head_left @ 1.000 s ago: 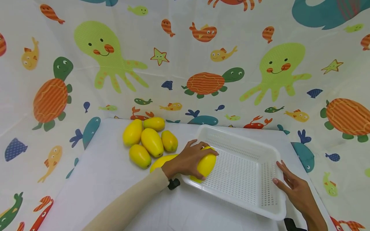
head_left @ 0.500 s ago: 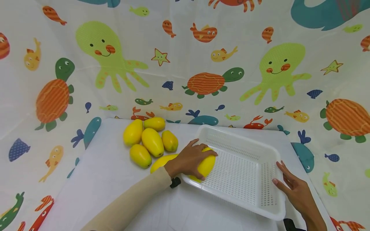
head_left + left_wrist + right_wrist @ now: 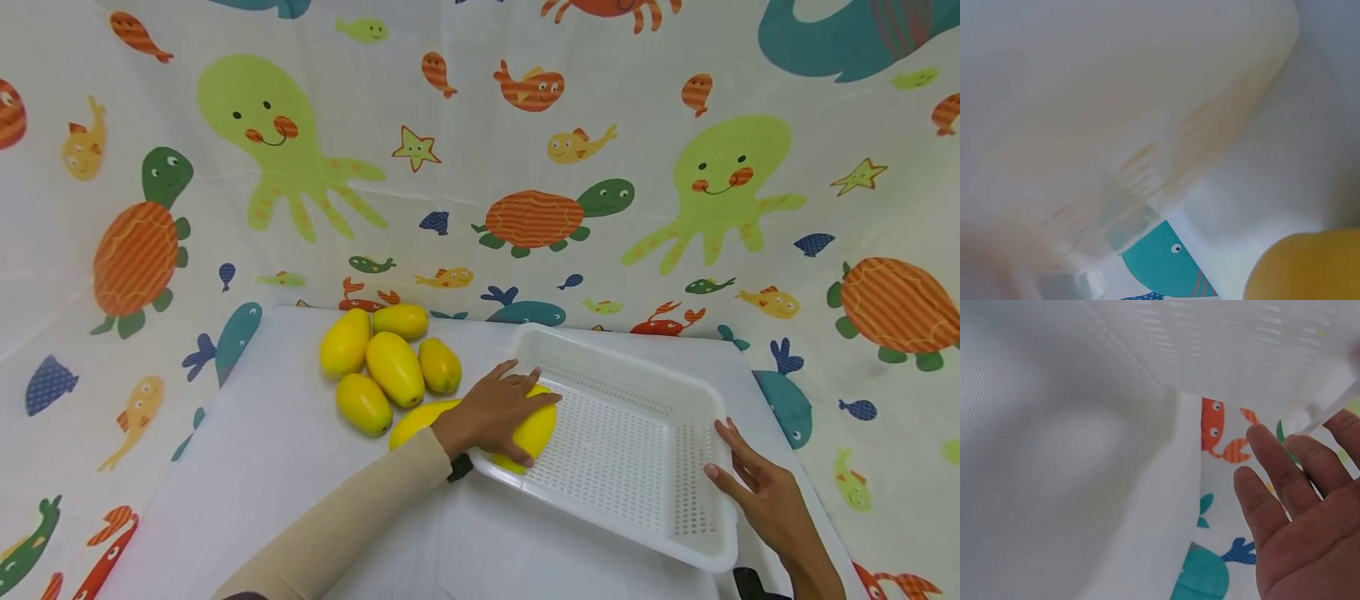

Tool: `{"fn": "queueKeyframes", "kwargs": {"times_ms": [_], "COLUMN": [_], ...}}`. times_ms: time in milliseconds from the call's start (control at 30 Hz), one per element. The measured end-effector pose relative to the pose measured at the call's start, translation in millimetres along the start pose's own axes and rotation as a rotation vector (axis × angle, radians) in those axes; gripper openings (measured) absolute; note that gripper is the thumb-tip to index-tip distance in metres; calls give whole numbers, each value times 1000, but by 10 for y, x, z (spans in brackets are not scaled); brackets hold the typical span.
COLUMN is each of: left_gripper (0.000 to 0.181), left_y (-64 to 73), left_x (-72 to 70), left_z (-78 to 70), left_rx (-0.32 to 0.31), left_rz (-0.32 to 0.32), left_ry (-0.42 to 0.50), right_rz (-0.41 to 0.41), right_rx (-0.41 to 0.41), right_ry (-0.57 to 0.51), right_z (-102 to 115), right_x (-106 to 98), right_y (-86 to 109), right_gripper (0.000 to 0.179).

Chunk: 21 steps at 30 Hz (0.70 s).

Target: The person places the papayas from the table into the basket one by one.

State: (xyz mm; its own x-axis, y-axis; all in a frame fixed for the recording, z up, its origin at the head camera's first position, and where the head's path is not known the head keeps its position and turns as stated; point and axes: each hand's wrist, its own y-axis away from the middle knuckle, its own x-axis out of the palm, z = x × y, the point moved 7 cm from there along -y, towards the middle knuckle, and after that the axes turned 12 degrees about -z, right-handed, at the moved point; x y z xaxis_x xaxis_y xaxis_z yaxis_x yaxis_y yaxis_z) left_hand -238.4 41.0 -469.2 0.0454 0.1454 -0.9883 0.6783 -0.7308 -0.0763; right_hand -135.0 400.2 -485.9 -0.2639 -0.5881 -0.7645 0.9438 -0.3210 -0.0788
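In the head view a white perforated plastic basket (image 3: pixel 615 467) lies at an angle on the white table. Over its left end my left hand (image 3: pixel 491 412) holds a yellow mango (image 3: pixel 534 429), fingers over the top and thumb on the near side. Another mango (image 3: pixel 412 421) is partly hidden behind that wrist. My right hand (image 3: pixel 768 496) is at the basket's right end with its fingers extended, the tips right at the rim. The right wrist view shows this hand (image 3: pixel 1310 512) below the basket's slotted wall (image 3: pixel 1229 356).
Several mangoes (image 3: pixel 395 369) lie grouped on the table (image 3: pixel 247 450) to the left of the basket. Behind stands a cloth (image 3: pixel 465 133) printed with sea animals. In the left wrist view the basket's pale side fills much of the frame, with a yellow mango (image 3: pixel 1307 269) at lower right.
Almost nothing differs. The left hand's fingers have lifted and spread slightly on the mango; the basket and right hand have shifted very slightly left in view.
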Motion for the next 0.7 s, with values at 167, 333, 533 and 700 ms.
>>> {"fn": "queueKeyframes", "kwargs": {"times_ms": [167,333,533,700], "left_gripper": [102,99,94,90], "left_y": [14,23,72,174], "left_x": [6,-15,-74,-215], "left_z": [21,13,56,97], "left_rx": [-4,-1,-75,-140], "left_rz": [-7,-38,-65,-122], "left_ry": [-1,40,232,389], "right_rz": [3,4,21,37], "right_rx": [2,-4,5,40], "right_ry": [5,13,15,24], "right_z": [14,7,7,14], "right_x": [1,-5,9,6], "right_y": [-12,-15,-15,-29], "right_gripper": [81,81,81,84]}}
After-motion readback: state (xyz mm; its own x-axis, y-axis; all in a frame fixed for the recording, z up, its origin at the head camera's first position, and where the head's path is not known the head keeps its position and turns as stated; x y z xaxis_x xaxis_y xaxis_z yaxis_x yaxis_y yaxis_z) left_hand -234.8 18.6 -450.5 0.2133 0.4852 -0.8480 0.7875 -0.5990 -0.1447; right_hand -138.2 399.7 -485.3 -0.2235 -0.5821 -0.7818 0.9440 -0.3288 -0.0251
